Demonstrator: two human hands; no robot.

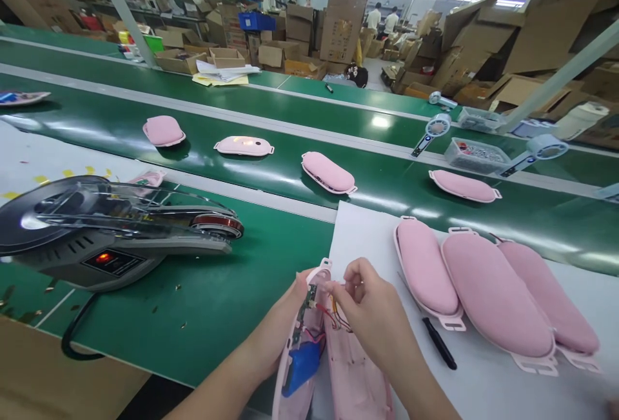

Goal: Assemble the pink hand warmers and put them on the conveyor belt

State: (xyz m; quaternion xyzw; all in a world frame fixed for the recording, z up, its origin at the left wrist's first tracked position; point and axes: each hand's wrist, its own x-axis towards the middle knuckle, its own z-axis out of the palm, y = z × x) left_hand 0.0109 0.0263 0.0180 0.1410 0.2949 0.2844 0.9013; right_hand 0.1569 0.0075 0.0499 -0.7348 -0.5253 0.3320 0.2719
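An opened pink plastic casing stands before me at the bottom middle. One pink shell half [281, 386] carries a narrow green circuit board [304, 309] and a blue battery pack [304, 365]. My left hand [289, 300] grips this half near its upper end, thumb by the white-pink loop. The other shell half [358, 375] leans beside it, and thin red, yellow and black wires [336, 313] run between the two. My right hand [370, 300] is closed in a pinch over the top of the wires; what its fingertips hold is hidden.
Several finished-looking pink padded casings [498, 291] lie on white paper at right, with a black-handled tool [439, 342] beside them. More pink casings [329, 171] sit along the green conveyor belt [271, 181]. A grey tape dispenser [120, 239] stands at left. Handheld fans [432, 131] are beyond.
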